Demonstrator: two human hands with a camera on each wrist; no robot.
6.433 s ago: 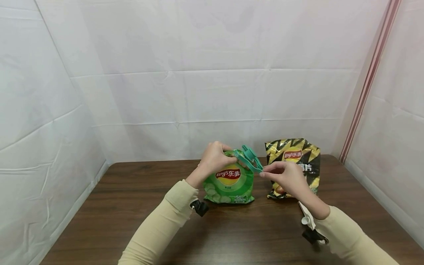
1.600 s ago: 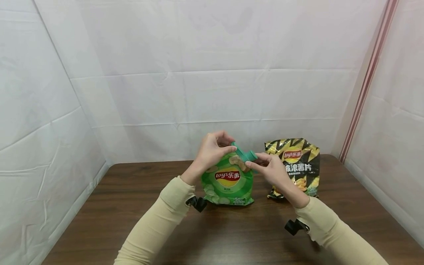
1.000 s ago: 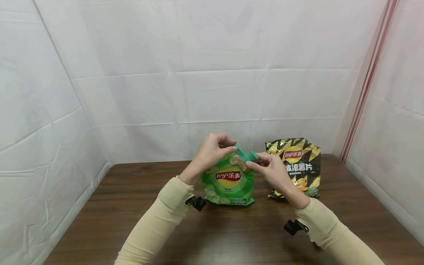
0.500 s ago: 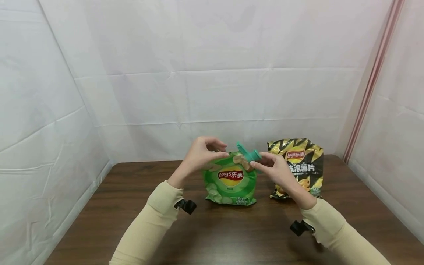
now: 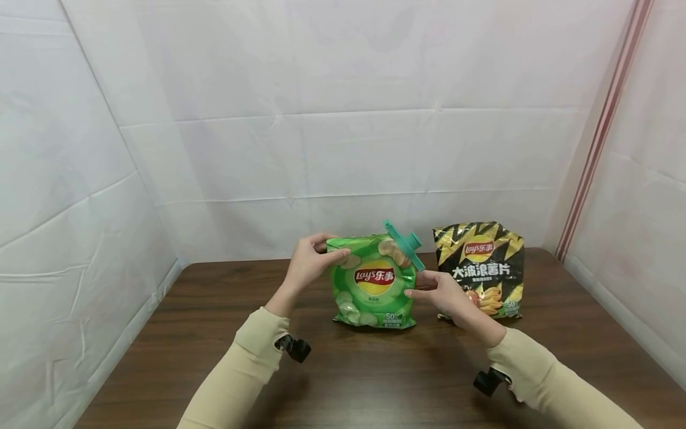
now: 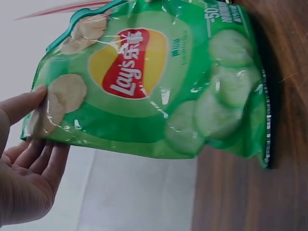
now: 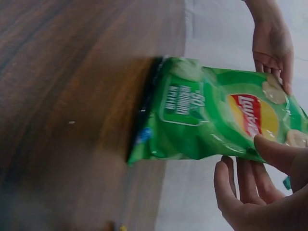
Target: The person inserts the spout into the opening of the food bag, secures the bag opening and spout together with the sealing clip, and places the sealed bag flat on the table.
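A green Lay's chip bag [image 5: 370,307] stands upright on the table. A teal bag clip [image 5: 408,244] sits aslant across its upper right corner, with a round cap sticking out from the clip's middle. My left hand [image 5: 309,261] holds the bag's upper left corner, thumb on the front and fingers behind, as the left wrist view shows. On the right side, below the clip, my right hand [image 5: 442,295] holds the bag's edge between the thumb [image 7: 276,151] in front and fingers behind.
A black and yellow Lay's chip bag [image 5: 482,286] stands to the right, just behind my right hand. The brown wooden table [image 5: 348,381] meets white cloth walls [image 5: 343,161] at the back and sides. A black camera [image 5: 488,381] hangs under my right wrist.
Both hands have left the teal clip, which stays on the bag's corner. My left hand shifted left to the other top corner; my right hand dropped to the bag's side. The bag's top straightened.
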